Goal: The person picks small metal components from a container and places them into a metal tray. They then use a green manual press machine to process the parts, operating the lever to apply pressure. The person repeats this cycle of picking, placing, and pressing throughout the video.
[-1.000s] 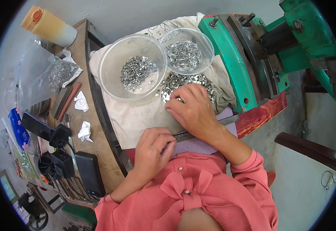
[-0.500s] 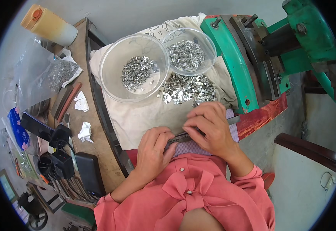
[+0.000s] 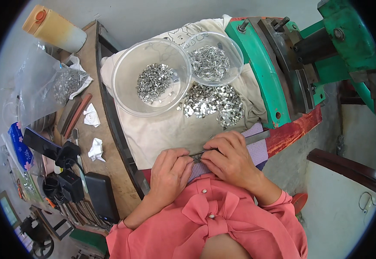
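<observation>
A long, narrow dark-grey metal strip (image 3: 257, 137) lies low in front of me, across a lilac checked cloth (image 3: 257, 151). My left hand (image 3: 170, 170) is closed on its left end, thumb and fingers pinching it. The fingers of my right hand (image 3: 231, 157) are bent and pressed together at the strip, close beside the left fingertips; whatever they hold is hidden. Beyond the hands lies a heap of small shiny flat metal pieces (image 3: 214, 101) on a beige cloth (image 3: 149, 138).
Behind the heap stand a large clear tub (image 3: 123, 93) of short metal bits and a smaller clear tub (image 3: 237, 56) of thin metal pins. A green machine (image 3: 265, 82) rises at right. On the left bench (image 3: 114, 172) sit a black power bank (image 3: 100, 196), crumpled tissue (image 3: 96, 150) and sharpening stones (image 3: 73, 115).
My right hand has come down and slightly left, from near the heap to the strip beside my left fingers. More of the strip's right end and the heap's lower edge now show.
</observation>
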A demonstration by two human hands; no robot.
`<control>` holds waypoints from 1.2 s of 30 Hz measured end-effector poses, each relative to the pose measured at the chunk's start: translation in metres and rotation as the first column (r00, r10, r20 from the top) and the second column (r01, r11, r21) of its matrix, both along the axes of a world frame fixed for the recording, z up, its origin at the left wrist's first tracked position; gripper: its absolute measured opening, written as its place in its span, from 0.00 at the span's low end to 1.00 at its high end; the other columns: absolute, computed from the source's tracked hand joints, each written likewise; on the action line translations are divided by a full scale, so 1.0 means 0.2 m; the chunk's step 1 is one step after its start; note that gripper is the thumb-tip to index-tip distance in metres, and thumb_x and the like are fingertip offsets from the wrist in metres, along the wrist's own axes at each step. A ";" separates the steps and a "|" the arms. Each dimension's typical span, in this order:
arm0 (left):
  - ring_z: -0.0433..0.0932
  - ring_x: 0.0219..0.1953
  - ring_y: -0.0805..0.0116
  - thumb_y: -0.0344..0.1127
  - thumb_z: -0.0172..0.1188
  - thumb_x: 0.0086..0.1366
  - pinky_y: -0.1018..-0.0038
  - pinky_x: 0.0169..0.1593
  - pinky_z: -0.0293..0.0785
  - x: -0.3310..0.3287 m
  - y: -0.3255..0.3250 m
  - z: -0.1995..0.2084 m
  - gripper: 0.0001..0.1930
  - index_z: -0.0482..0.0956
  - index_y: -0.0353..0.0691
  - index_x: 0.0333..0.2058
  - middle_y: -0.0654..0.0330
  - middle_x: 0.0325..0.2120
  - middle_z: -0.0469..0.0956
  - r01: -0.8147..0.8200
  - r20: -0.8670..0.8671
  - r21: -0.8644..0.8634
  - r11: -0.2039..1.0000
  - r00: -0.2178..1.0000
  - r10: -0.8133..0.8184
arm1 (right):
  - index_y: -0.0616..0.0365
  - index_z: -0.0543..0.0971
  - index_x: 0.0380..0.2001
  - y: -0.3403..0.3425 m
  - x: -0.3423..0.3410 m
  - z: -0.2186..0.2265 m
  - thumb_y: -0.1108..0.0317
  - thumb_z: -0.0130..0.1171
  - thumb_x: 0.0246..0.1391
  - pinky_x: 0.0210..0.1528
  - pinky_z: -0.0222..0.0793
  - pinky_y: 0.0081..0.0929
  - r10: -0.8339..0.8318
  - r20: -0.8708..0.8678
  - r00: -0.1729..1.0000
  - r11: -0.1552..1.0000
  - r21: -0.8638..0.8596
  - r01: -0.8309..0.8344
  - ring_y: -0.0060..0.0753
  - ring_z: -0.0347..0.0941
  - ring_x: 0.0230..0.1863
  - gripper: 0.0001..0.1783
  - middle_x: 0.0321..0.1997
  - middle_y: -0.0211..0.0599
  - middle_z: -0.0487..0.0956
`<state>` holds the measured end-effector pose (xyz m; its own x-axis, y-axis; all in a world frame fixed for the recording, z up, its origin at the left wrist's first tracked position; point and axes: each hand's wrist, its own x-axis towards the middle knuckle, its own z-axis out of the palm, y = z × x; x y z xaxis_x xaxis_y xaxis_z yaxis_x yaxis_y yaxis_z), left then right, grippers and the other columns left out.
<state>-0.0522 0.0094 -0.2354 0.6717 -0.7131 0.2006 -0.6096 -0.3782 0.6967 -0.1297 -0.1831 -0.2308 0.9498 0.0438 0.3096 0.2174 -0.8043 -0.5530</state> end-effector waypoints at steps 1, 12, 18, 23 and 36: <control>0.77 0.38 0.55 0.21 0.70 0.49 0.64 0.40 0.74 0.00 0.00 0.00 0.14 0.78 0.37 0.34 0.56 0.38 0.79 0.004 0.012 0.002 1.000 1.000 -0.004 | 0.53 0.81 0.30 0.00 0.00 0.01 0.69 0.71 0.44 0.55 0.64 0.41 -0.007 0.005 1.000 1.000 0.000 0.007 0.39 0.72 0.50 0.09 0.43 0.29 0.77; 0.77 0.36 0.56 0.20 0.68 0.48 0.65 0.38 0.74 0.02 -0.01 0.01 0.11 0.78 0.37 0.31 0.57 0.35 0.79 -0.019 0.004 -0.008 1.000 1.000 0.019 | 0.51 0.82 0.31 -0.14 -0.04 0.07 0.70 0.72 0.43 0.55 0.62 0.42 -0.075 -0.029 0.997 0.997 -0.014 0.074 0.39 0.72 0.48 0.10 0.41 0.28 0.78; 0.77 0.36 0.55 0.20 0.68 0.48 0.65 0.38 0.74 0.10 -0.01 0.02 0.10 0.78 0.38 0.30 0.57 0.36 0.79 -0.089 0.052 -0.009 0.996 0.995 0.089 | 0.52 0.83 0.31 -0.12 -0.04 0.04 0.70 0.73 0.42 0.55 0.62 0.41 -0.050 -0.038 0.998 0.999 -0.003 0.050 0.39 0.72 0.48 0.10 0.41 0.27 0.77; 0.76 0.37 0.56 0.21 0.68 0.49 0.65 0.40 0.73 0.18 -0.02 0.01 0.10 0.78 0.38 0.30 0.57 0.37 0.79 -0.146 0.108 0.058 0.988 0.984 0.139 | 0.53 0.82 0.30 -0.12 -0.03 0.03 0.70 0.71 0.43 0.55 0.63 0.41 -0.030 -0.033 0.999 0.999 -0.021 0.030 0.38 0.72 0.48 0.09 0.40 0.28 0.77; 0.73 0.41 0.57 0.22 0.68 0.51 0.65 0.44 0.70 0.22 0.00 0.00 0.10 0.82 0.39 0.33 0.58 0.38 0.76 -0.088 -0.071 0.063 0.994 0.993 0.092 | 0.52 0.82 0.31 -0.12 -0.01 0.10 0.69 0.65 0.44 0.58 0.63 0.42 0.021 -0.025 0.999 0.988 -0.149 -0.025 0.33 0.73 0.48 0.07 0.39 0.27 0.77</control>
<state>-0.0090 0.0094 -0.2362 0.7450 -0.6585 0.1068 -0.5188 -0.4713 0.7132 -0.1320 -0.2077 -0.2103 0.9548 0.1101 0.2761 0.2255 -0.8733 -0.4318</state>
